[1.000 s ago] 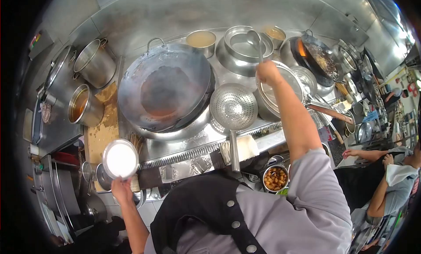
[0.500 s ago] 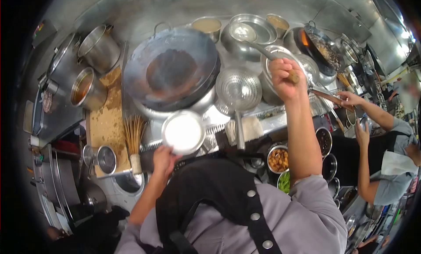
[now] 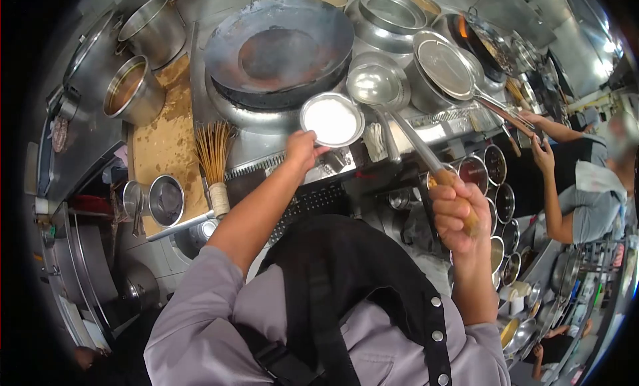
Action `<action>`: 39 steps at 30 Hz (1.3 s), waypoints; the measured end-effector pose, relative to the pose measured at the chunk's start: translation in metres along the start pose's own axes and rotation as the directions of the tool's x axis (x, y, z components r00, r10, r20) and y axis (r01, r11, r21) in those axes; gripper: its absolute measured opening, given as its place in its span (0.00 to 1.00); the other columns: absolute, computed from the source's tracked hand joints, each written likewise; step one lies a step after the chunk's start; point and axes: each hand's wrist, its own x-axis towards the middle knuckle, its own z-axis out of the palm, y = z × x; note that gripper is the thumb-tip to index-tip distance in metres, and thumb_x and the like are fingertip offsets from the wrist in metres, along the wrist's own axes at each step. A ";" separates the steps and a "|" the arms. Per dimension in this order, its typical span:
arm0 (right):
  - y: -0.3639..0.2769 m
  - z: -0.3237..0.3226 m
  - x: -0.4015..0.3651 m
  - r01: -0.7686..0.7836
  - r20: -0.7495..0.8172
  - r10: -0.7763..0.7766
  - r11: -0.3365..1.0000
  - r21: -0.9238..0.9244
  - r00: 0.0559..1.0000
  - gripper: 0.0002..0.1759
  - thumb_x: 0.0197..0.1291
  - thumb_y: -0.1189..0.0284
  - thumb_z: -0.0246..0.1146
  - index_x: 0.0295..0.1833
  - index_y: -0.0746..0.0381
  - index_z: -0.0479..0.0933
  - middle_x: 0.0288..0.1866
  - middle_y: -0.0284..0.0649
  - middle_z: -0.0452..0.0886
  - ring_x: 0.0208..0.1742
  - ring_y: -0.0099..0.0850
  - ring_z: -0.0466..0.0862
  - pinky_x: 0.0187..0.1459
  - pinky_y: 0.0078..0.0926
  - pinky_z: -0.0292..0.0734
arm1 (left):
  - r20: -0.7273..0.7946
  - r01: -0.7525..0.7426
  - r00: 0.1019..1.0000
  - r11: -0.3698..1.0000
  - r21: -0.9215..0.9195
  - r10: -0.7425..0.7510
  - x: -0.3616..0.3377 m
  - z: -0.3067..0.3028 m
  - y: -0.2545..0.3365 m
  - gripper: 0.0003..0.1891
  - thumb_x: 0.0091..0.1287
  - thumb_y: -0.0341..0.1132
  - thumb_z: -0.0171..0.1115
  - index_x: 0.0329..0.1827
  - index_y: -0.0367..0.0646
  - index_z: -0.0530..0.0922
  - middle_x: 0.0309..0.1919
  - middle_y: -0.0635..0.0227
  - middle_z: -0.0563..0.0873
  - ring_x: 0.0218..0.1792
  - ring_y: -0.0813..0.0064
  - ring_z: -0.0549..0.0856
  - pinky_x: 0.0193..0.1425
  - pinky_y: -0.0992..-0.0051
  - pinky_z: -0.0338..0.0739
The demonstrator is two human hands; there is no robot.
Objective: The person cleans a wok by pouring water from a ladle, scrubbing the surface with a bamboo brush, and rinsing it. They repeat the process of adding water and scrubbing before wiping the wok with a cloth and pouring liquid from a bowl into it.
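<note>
My left hand is closed on the near rim of a round metal bowl filled with something bright white. The bowl is tipped toward the camera, just in front of the large dark wok on its burner. In a fist, my right hand grips the wooden handle of a long ladle. The ladle's metal scoop overlaps a perforated skimmer, to the right of the bowl.
A bamboo brush lies by the stained board at left, with a pot of brown liquid behind. Back right are a steel basin and a mesh strainer, its handles held by a co-worker. Ingredient containers line the right.
My right hand has drawn the ladle back toward me from the pot at the rear. The left hand has carried the bowl to the right. The co-worker's strainer has shifted, and my view has tilted.
</note>
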 end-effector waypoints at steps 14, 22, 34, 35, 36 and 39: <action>0.021 -0.007 -0.065 0.048 -0.080 -0.065 0.979 -0.196 0.995 0.23 0.67 0.76 0.56 0.67 0.55 0.65 0.38 0.44 0.73 0.22 0.24 0.73 0.18 0.23 0.72 | -0.057 0.008 0.998 0.997 -0.082 -0.013 -0.001 0.024 -0.007 0.13 0.67 0.20 0.51 0.53 0.24 0.69 0.48 0.48 0.78 0.41 0.48 0.86 0.38 0.60 0.92; -0.004 -0.012 -0.072 0.128 -0.098 -0.219 0.818 -0.561 0.971 0.28 0.64 0.75 0.60 0.69 0.55 0.64 0.35 0.46 0.74 0.18 0.26 0.73 0.16 0.22 0.70 | -0.083 0.004 0.996 0.982 -0.191 -0.020 -0.002 0.046 -0.016 0.15 0.66 0.19 0.50 0.56 0.22 0.68 0.50 0.44 0.78 0.39 0.44 0.87 0.36 0.61 0.92; -0.066 -0.033 -0.080 0.037 -0.087 -0.102 0.832 -0.554 0.991 0.31 0.63 0.78 0.60 0.71 0.56 0.62 0.35 0.46 0.75 0.18 0.26 0.73 0.16 0.21 0.69 | -0.187 -0.012 0.982 0.962 -0.271 -0.040 0.010 0.065 -0.035 0.19 0.66 0.18 0.46 0.60 0.21 0.66 0.48 0.39 0.79 0.36 0.51 0.88 0.25 0.72 0.88; -0.070 -0.040 -0.075 0.065 -0.057 -0.124 0.797 -0.601 0.991 0.31 0.63 0.80 0.59 0.71 0.57 0.62 0.36 0.45 0.75 0.18 0.26 0.73 0.17 0.21 0.70 | -0.094 0.097 0.986 0.940 -0.326 -0.135 0.014 0.060 -0.036 0.20 0.67 0.18 0.44 0.62 0.21 0.65 0.48 0.37 0.79 0.35 0.54 0.88 0.23 0.76 0.87; -0.073 -0.047 -0.067 0.053 -0.055 -0.108 0.798 -0.601 0.993 0.31 0.63 0.80 0.59 0.71 0.57 0.62 0.36 0.45 0.75 0.18 0.26 0.73 0.17 0.21 0.70 | -0.108 0.086 0.986 0.940 -0.331 -0.129 0.017 0.056 -0.038 0.20 0.67 0.18 0.44 0.62 0.21 0.65 0.48 0.37 0.79 0.35 0.54 0.88 0.23 0.76 0.87; -0.083 -0.083 -0.043 -0.035 -0.119 -0.283 0.286 -0.957 0.952 0.35 0.62 0.84 0.58 0.75 0.62 0.59 0.43 0.46 0.77 0.28 0.33 0.81 0.30 0.24 0.80 | 0.021 0.320 0.931 0.784 -0.532 -0.365 0.014 0.051 -0.035 0.15 0.72 0.20 0.41 0.60 0.25 0.67 0.51 0.34 0.79 0.25 0.73 0.83 0.21 0.86 0.84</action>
